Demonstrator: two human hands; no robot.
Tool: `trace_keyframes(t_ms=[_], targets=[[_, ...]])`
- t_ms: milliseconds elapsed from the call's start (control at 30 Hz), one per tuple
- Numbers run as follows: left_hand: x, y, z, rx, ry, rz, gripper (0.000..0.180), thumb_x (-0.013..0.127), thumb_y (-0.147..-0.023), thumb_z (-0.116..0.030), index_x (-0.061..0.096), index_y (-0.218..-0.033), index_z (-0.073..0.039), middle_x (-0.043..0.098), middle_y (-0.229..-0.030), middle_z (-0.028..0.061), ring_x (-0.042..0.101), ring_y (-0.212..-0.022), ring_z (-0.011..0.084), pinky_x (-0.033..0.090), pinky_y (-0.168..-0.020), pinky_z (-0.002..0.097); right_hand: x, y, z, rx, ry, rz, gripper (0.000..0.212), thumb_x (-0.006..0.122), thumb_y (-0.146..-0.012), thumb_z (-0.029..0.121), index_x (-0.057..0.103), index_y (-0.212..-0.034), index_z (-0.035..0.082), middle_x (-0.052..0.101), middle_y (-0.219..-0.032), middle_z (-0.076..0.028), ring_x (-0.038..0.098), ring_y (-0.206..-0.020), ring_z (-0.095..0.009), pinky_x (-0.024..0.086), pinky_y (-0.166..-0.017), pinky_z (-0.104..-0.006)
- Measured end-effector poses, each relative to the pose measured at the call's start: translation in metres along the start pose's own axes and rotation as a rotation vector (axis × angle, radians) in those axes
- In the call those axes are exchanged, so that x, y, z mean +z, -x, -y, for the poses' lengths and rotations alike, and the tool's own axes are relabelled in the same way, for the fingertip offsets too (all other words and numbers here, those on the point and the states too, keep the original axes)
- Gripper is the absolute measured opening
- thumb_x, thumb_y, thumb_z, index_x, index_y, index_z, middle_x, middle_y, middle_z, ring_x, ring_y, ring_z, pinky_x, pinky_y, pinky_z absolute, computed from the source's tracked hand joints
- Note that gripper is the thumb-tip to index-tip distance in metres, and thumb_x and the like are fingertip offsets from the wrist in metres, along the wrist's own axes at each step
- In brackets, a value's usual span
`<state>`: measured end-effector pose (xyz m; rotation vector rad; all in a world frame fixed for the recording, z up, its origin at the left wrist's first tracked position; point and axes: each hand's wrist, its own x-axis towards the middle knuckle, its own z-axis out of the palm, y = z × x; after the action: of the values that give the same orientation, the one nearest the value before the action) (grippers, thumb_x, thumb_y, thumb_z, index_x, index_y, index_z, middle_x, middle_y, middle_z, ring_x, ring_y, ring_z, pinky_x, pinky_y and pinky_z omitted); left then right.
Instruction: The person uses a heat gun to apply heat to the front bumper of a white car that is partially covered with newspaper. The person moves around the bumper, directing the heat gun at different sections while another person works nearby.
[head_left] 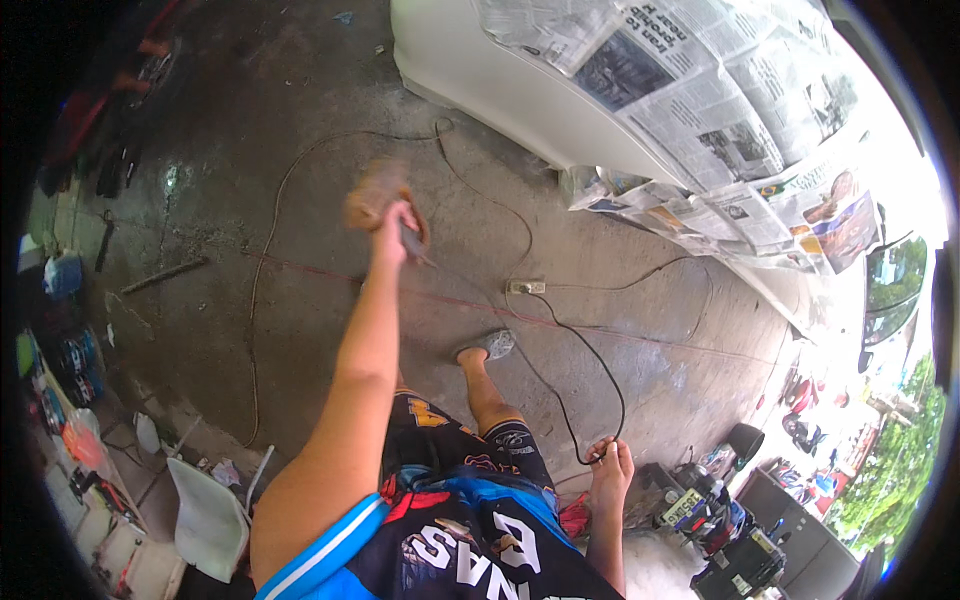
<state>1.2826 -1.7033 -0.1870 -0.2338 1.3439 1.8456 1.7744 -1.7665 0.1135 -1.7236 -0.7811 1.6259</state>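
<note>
My left hand [397, 218] is stretched out over the floor, its fingers wrapped round a corded handheld power tool [378, 193]. The tool has a brownish head smeared by motion, so its exact kind is unclear. From its rear a dark cord trails back toward me. Low on the right, my right hand [609, 462] pinches the black power cord [612, 372] between thumb and fingers. That cord loops from the hand up to a pale extension socket [526, 287] lying on the concrete.
A pale vehicle panel [480, 80] partly covered with newspaper sheets [740, 130] stands at far right. The extension cable [262, 270] curves across the concrete floor [330, 290]. A white plastic chair [208, 515] is at lower left; boxes and clutter [740, 550] sit at lower right.
</note>
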Motion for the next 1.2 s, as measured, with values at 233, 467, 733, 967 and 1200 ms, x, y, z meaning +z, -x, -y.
trace_keyframes(t_ms=[233, 467, 733, 967, 1200], targets=[[-0.018, 0.018, -0.081, 0.086, 0.079, -0.047, 0.021, 0.061, -0.084, -0.023, 0.049, -0.069, -0.013, 0.047, -0.060, 0.0002, 0.046, -0.057, 0.0130, 0.041, -0.058, 0.0283, 0.020, -0.006, 0.010, -0.096, -0.211, 0.021, 0.012, 0.048, -0.100, 0.014, 0.055, -0.100, 0.004, 0.056, -0.088, -0.004, 0.055, -0.079, -0.015, 0.048, -0.074, -0.0322], [0.019, 0.172, -0.086, -0.152, -0.588, 0.639, 0.013, 0.069, -0.080, -0.014, 0.061, -0.071, -0.009, 0.058, -0.061, -0.0012, 0.053, -0.052, 0.0088, 0.042, -0.048, 0.0263, 0.086, 0.007, 0.056, -0.206, 0.099, 0.088, 0.015, 0.049, -0.100, 0.018, 0.057, -0.098, 0.005, 0.056, -0.085, -0.002, 0.055, -0.076, -0.013, 0.047, -0.071, -0.0291], [-0.048, 0.158, -0.220, -0.030, -0.625, 0.583, 0.008, 0.068, -0.079, -0.008, 0.061, -0.076, -0.006, 0.056, -0.063, -0.0013, 0.052, -0.050, 0.0091, 0.041, -0.045, 0.0250, 0.181, 0.081, 0.050, -0.260, 0.246, 0.204, 0.015, 0.052, -0.095, 0.015, 0.057, -0.089, 0.002, 0.057, -0.072, -0.003, 0.054, -0.063, -0.011, 0.040, -0.059, -0.0235], [-0.103, 0.100, -0.376, 0.199, -0.102, 0.006, 0.014, 0.064, -0.076, -0.013, 0.052, -0.069, -0.009, 0.050, -0.058, 0.0012, 0.048, -0.050, 0.0120, 0.040, -0.050, 0.0280, 0.237, 0.095, 0.030, -0.138, 0.289, 0.336, 0.016, 0.051, -0.089, 0.011, 0.051, -0.075, 0.004, 0.052, -0.061, -0.004, 0.049, -0.051, -0.012, 0.040, -0.049, -0.0263], [-0.080, 0.132, -0.410, 0.133, -0.484, 0.420, 0.010, 0.067, -0.079, -0.013, 0.060, -0.078, -0.005, 0.058, -0.066, 0.0021, 0.053, -0.052, 0.0100, 0.043, -0.048, 0.0253, 0.309, 0.054, 0.005, -0.008, 0.416, 0.337, 0.022, 0.049, -0.087, 0.015, 0.051, -0.068, 0.005, 0.047, -0.056, -0.003, 0.042, -0.044, -0.012, 0.033, -0.041, -0.0270]])
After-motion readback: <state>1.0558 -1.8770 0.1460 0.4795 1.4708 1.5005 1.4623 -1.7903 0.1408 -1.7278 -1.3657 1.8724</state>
